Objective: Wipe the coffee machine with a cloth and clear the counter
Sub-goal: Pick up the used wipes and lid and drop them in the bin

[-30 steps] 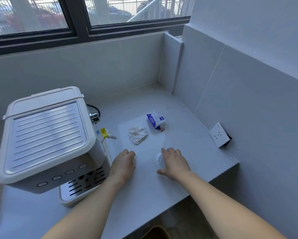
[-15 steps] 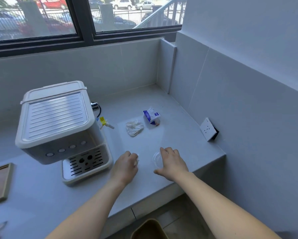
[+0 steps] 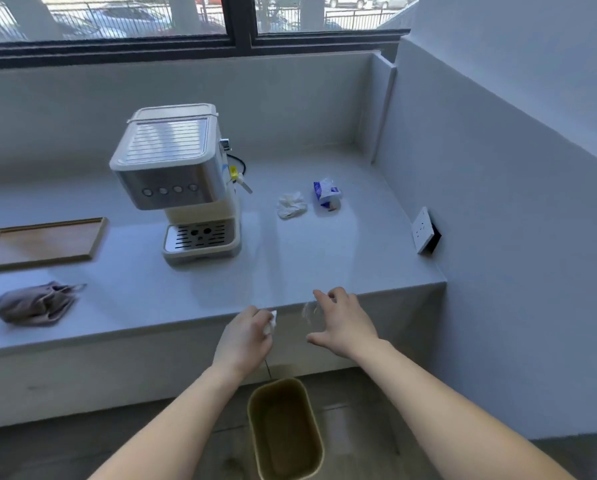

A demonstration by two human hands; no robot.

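On the desk, at about eleven o'clock from where I am working, the coffee machine stands upright with its drip tray toward me. I see no smears on it from here, but that does not tell me whether it has been wiped. The cloth lies bunched at nine o'clock, well apart from the machine and from both hands, so I take the wiping as either done or not begun; this view does not settle it. Clearing is the step I am on. At three o'clock from the machine a crumpled tissue and, just beside it, a blue and white packet lie on the desk, both left to pick up. My left hand is curled round a small white scrap. My right hand, thumb spread wide, appears to pinch a clear plastic piece at its fingertips, though blur makes that grip hard to read. Both hands hang just off the desk's front edge, with the bin on the floor at six o'clock below them, so I judge the drop comes next. Farther out, a wooden tray sits at ten o'clock and a wall socket at three.
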